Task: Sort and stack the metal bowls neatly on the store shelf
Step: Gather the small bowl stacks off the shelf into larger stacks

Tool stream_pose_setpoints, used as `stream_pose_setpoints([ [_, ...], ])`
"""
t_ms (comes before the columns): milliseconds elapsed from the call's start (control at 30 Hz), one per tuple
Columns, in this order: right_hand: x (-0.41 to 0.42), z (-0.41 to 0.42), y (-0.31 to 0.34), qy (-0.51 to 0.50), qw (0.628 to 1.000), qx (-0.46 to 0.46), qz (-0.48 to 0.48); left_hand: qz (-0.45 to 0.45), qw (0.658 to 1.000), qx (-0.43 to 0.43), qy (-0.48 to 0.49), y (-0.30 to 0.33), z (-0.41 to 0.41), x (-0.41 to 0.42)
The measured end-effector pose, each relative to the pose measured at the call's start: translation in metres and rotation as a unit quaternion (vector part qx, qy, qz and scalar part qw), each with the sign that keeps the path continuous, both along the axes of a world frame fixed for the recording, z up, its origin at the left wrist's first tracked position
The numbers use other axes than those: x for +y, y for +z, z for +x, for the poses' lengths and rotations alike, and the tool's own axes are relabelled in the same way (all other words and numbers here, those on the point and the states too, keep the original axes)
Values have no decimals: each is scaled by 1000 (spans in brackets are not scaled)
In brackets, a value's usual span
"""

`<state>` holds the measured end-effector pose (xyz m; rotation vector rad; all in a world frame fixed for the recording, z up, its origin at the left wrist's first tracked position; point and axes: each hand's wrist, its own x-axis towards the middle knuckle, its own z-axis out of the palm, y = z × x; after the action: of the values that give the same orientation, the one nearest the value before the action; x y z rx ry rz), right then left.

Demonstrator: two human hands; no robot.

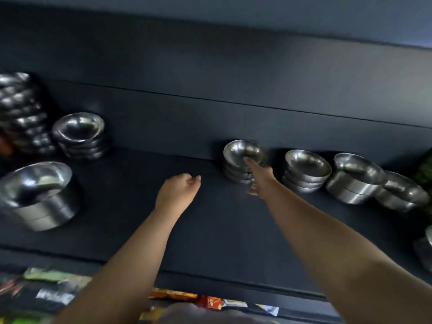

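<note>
Nearest to you, below the front edge of the dark shelf (210,230), lie colourful snack packets (198,299) on a lower level, blurred. Your two bare forearms reach up over that edge. Your left hand (178,190) hovers above the bare middle of the shelf with its fingers loosely curled, gripping nothing. Your right hand (259,177) stretches further, fingers extended, its fingertips at the near rim of the top bowl of a small stack of bowls (243,160) standing against the back panel; whether it actually grips the rim you cannot tell through the blur. At the near left stands a large stack of deep bowls (39,195), and behind it a low stack of flanged bowls (80,134), with a tall tilted column of small bowls (22,113) at the far left edge. To the right of your right hand, three more stacks run in a row along the back: a second stack (306,169), a third stack (355,178) and a fourth stack (402,192), each just beside the next.
</note>
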<state>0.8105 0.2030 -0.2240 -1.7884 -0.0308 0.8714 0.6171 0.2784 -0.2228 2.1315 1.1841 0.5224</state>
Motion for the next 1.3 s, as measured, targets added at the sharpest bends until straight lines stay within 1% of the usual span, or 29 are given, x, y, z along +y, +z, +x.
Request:
stream_pose_setpoints([
  [167, 8, 11, -12, 8, 999, 42, 31, -4, 999, -21, 34, -3, -17, -1],
  [267, 9, 5, -13, 14, 998, 41, 50, -13, 999, -20, 47, -3, -22, -1],
  [333, 9, -3, -14, 44, 997, 40, 53, -34, 998, -21, 49, -3, -22, -3],
  [433, 7, -22, -13, 87, 993, 51, 58, -90, 993, -38, 66, -4, -23, -7],
  [600, -5, -63, -9, 178, 981, 63, 54, -180, 968, -122, 123, -12, -31, -18],
  [700, -12, -83, -8, 242, 966, 76, 55, -228, 940, -190, 170, -17, -39, -22],
  [767, -15, -91, -12, 292, 954, 49, 42, -275, 912, -231, 196, -18, -46, -20],
  [833, -18, -95, -16, 327, 944, -3, 46, -318, 895, -239, 204, -15, -51, -22],
  [900, -20, -96, -17, 351, 932, -34, 83, -365, 873, -256, 195, -10, -52, -26],
  [967, -20, -97, -19, 372, 920, -34, 121, -393, 858, -282, 171, -8, -50, -33],
  [1167, -22, -98, -29, 396, 904, -76, 144, -389, 842, -329, 177, -5, -45, -50],
  [1300, -23, -109, -22, 418, 886, -98, 173, -363, 841, -350, 195, 0, -60, -59],
])
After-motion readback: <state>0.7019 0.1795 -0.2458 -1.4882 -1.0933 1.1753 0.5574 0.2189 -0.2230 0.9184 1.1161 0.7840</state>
